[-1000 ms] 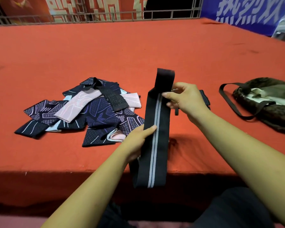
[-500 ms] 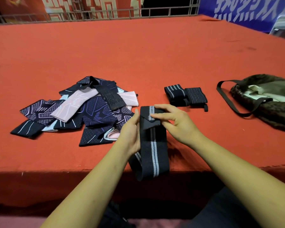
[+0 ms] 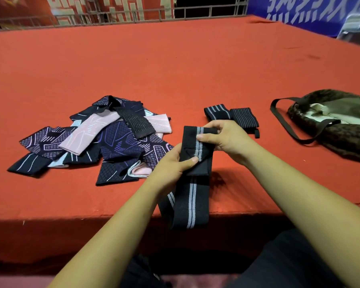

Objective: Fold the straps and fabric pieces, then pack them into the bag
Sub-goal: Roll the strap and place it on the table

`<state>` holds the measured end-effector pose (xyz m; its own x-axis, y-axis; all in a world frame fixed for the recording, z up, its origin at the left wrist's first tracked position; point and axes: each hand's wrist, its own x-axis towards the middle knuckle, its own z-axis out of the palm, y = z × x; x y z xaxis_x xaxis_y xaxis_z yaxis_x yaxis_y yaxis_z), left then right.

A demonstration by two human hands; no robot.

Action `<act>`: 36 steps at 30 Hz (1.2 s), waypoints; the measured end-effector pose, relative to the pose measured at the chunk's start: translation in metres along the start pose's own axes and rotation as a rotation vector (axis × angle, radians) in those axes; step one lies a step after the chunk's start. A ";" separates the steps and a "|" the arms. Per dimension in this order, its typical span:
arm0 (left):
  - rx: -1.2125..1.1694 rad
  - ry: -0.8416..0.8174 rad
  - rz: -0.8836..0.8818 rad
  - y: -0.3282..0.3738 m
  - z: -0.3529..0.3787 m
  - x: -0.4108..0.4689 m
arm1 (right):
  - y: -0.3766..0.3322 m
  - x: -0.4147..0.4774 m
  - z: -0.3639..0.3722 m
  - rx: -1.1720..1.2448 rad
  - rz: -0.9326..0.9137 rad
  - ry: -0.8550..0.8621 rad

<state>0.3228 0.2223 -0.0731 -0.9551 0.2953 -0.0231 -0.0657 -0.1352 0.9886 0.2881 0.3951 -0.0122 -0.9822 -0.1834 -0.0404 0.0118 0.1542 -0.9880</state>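
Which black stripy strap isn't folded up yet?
The long strap gripped by the left hand and right hand, hanging over the table edge; the folded pair lies flat.

Both bare forearms rise from the bottom edge toward the middle of the frame, one from the lower left, one from the lower right. The left hand point(image 3: 173, 165) grips a black strap point(image 3: 192, 196), thumb laid across its front. The right hand point(image 3: 227, 140), just above, pinches the strap's folded top between thumb and curled fingers.
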 end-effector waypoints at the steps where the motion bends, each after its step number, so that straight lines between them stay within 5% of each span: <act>1: -0.009 0.008 -0.018 -0.001 0.001 -0.001 | -0.003 0.001 -0.001 -0.039 -0.058 0.038; 6: 0.023 0.028 -0.153 -0.007 0.007 -0.002 | -0.013 -0.001 0.001 -0.112 -0.241 0.173; 10: -0.037 0.176 -0.179 -0.001 0.009 0.002 | -0.015 -0.015 0.006 -0.097 -0.362 0.125; 14: -0.302 0.272 -0.252 0.007 0.008 0.007 | 0.002 -0.030 0.013 -0.182 -0.431 0.083; 19: -0.626 0.121 -0.243 0.019 0.009 0.003 | 0.038 -0.041 0.022 -0.248 -0.303 0.102; 30: -0.162 0.366 0.031 0.011 0.016 0.008 | 0.065 -0.065 0.046 -0.244 -0.309 0.060; 36: 0.012 0.264 0.131 0.017 0.019 0.001 | 0.050 -0.056 0.044 0.102 -0.068 0.256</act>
<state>0.3263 0.2383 -0.0531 -0.9975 0.0194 0.0686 0.0651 -0.1442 0.9874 0.3524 0.3708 -0.0661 -0.9966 0.0628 0.0526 -0.0495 0.0490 -0.9976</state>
